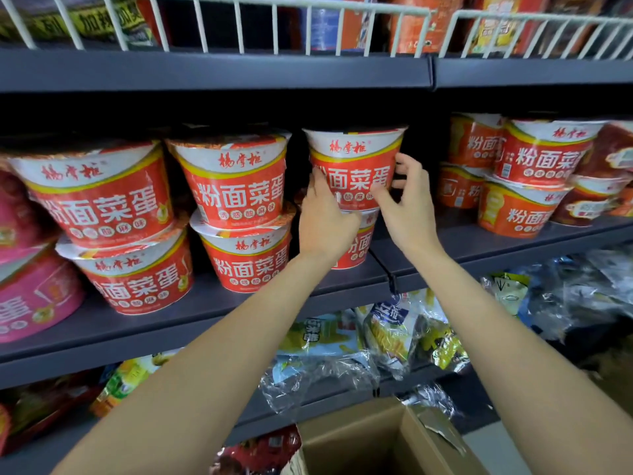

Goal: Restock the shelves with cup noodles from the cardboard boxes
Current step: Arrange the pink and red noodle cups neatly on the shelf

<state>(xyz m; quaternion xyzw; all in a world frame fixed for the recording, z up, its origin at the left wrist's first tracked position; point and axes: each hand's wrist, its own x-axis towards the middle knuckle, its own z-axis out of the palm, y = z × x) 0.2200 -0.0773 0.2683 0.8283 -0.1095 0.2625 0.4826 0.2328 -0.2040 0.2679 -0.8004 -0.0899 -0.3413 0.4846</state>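
Both hands, left hand [322, 217] and right hand [409, 204], grip the red paper noodle cup [354, 166]; seat it squarely on the cup beneath.

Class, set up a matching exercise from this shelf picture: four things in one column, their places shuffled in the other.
1. red cup noodle held in both hands
2. pink noodle tub
3. brown cardboard box
4. white wire rack

A. top shelf
B. bottom centre
C. far left
D. stacked on another red cup

Pairs: 1-D, 2-C, 3-B, 4-A
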